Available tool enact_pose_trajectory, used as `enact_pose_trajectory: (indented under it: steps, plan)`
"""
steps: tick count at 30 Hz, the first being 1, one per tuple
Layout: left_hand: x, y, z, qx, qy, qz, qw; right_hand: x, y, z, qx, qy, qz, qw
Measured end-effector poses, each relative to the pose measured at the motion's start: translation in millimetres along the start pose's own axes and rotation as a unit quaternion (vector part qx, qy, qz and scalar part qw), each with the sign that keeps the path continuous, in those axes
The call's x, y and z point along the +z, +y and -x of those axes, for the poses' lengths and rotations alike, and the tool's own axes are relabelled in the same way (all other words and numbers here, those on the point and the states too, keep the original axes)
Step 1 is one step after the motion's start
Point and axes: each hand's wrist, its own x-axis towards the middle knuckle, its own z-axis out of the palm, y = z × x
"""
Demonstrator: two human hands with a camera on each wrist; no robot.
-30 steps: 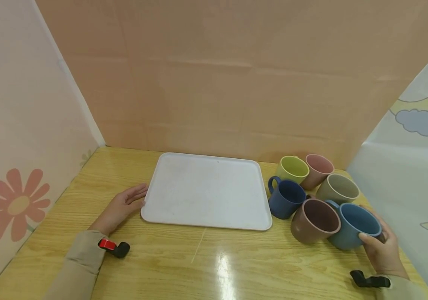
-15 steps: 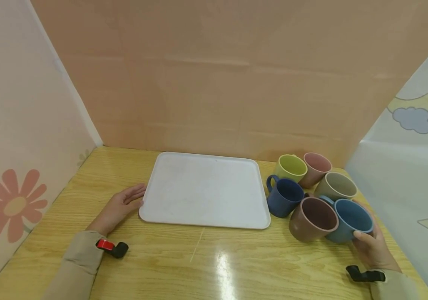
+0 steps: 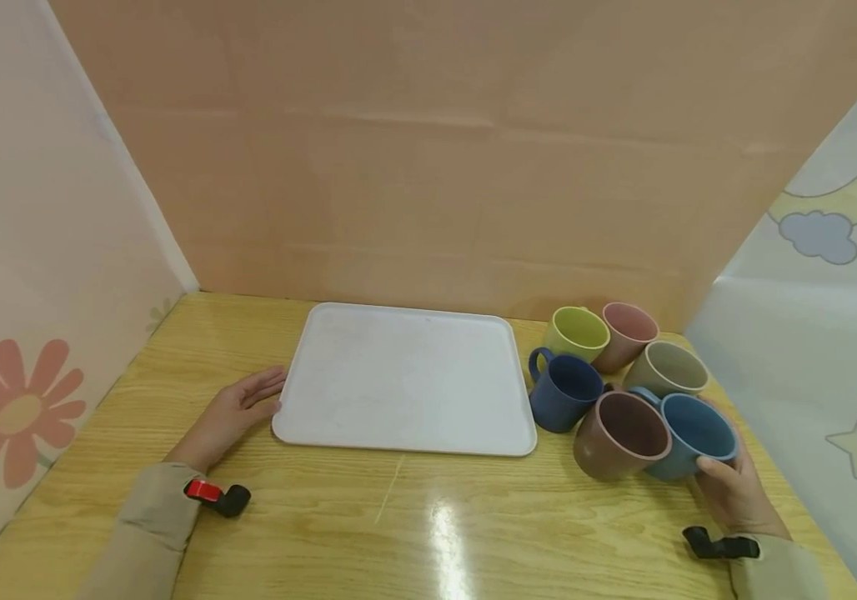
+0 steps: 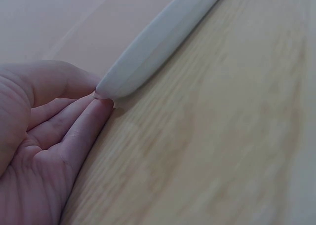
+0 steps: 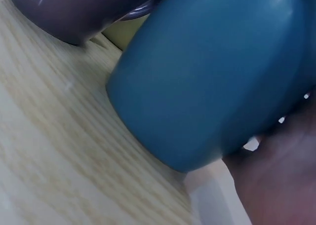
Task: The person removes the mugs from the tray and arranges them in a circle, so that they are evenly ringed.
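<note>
My left hand [image 3: 229,417] is at the left edge of a white tray [image 3: 406,379], its fingers rather straight. In the left wrist view, thumb and fingertips touch the tray's rim [image 4: 143,52]. At the right, my right hand [image 3: 739,496] holds a blue mug [image 3: 699,427], thumb on the near side and fingers round the right side, partly hidden. The mug's handle points left and back. Close by its left stands a brown mug [image 3: 619,437]; in the right wrist view the blue mug [image 5: 197,82] is upright on the wood.
Behind these two stand a navy mug [image 3: 565,392], a yellow-green mug [image 3: 578,329], a pink mug [image 3: 627,333] and a beige mug [image 3: 669,367]. All are grouped right of the tray. Walls enclose the wooden table [image 3: 308,525] at the back and both sides.
The blue mug, with my right hand on it, has shifted left and slightly back, closer to the brown mug. My left hand stays at the tray's edge. The head view has turned slightly.
</note>
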Motion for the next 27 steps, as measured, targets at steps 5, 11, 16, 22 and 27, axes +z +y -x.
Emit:
enact_pose_trajectory:
  steps: [5, 11, 16, 22, 27]
  plan:
    - [2.1, -0.3, -3.9, 0.002, 0.001, 0.002, 1.0, -5.8, -12.5, -3.4, 0.013, -0.068, 0.002, 0.9976]
    - [4.3, -4.1, -4.8, 0.001, -0.002, 0.002, 1.0, 5.5, -49.0, -2.8, 0.021, 0.046, 0.201, 0.9782]
    - [4.3, -4.5, -3.7, 0.01, 0.002, -0.007, 0.9999, 48.0, -68.0, -21.6, -0.004, 0.248, 0.252, 0.9353]
    - [-3.6, 11.6, -5.3, 0.017, -0.015, -0.12, 0.9926, 102.1, -72.3, -58.0, -0.037, 0.198, 0.251, 0.9469]
    - [-14.2, 46.6, -15.7, 0.061, -0.031, -0.258, 0.9637, 138.0, -66.1, -97.1, -0.03, 0.103, 0.319, 0.9418]
